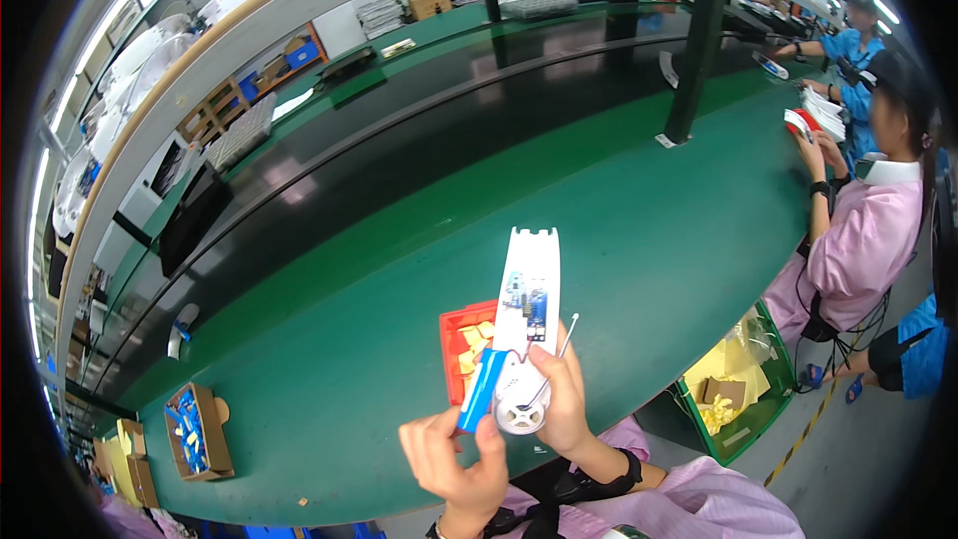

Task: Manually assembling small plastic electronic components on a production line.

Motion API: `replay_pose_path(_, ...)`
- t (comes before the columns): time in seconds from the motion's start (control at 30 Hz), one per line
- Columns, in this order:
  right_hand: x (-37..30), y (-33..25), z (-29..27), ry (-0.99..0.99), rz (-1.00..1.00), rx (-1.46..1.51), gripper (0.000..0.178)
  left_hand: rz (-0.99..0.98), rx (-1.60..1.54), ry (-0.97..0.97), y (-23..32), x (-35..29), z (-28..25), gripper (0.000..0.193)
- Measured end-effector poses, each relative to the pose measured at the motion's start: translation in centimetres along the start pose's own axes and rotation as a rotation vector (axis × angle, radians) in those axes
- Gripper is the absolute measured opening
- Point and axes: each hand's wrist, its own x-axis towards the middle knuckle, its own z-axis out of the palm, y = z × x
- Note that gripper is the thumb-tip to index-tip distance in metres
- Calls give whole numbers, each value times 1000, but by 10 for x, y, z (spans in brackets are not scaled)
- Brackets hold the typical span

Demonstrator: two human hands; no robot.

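Observation:
My right hand (565, 401) grips a long white plastic housing (542, 265) near its rounded lower end, where a round slotted part shows. A blue circuit board (529, 305) lies inside the housing. Between the thumb and fingers of my left hand (451, 459) is a blue battery pack (483, 391), tilted beside the housing's lower left edge. Thin dark wires run from near the pack to the board. A thin white-tipped cable (571, 331) sticks out past my right thumb. Behind the pack, a red bin (451, 319) holds small yellow pieces.
An open cardboard box (222, 444) of blue battery packs stands on the green table (349, 379) at left. A dark conveyor belt (399, 105) runs behind, with a post (696, 60) at its edge. At right sit co-workers (863, 230) and a green crate (738, 444) of yellow scraps.

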Motion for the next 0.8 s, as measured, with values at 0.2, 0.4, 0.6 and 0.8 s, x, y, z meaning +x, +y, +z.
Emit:
replay_pose_path(0.2, 1, -1, -1, 89, -11, -104, 58, 177, 62, 54, -6, 3, -1, 18)
replay_pose_path(0.4, 9, 44, -13, 111, -170, -270, 44, 181, 45, 37, -4, -4, -6, 27)
replay_pose_path(0.6, 0, 32, -9, 155, -268, -541, 48, 173, 65, 77, 7, -2, 5, 28)
replay_pose_path(0.8, -1, -3, 9, 198, -225, -642, 36, -39, -70, 23, 8, -7, 16, 21)
